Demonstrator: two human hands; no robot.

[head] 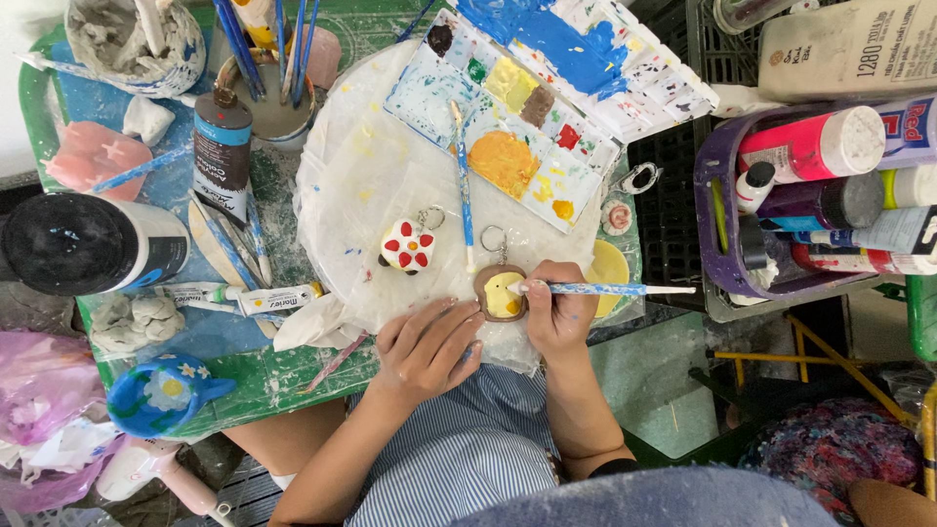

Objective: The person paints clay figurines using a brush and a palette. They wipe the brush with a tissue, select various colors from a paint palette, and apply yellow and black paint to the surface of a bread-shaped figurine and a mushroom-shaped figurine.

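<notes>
My right hand [558, 310] grips a paint-speckled brush [605, 289], its tip resting on a small brown clay keychain piece with a yellow middle [501, 294]. My left hand [427, 346] lies flat beside that piece, fingers spread, touching its left edge on the white plastic-covered round board [361, 176]. A second clay charm, white with red spots [407, 246], sits a little to the left. Another brush [462, 181] lies across the board, leaning on the paint palette [547, 107].
Left: a black-lidded jar [78, 244], paint tubes [234, 296], a brush cup [268, 88], a blue painted clay piece [161, 390], a plaster cup [137, 44]. Right: a purple basket [717, 161] of paint bottles on a black crate [669, 205].
</notes>
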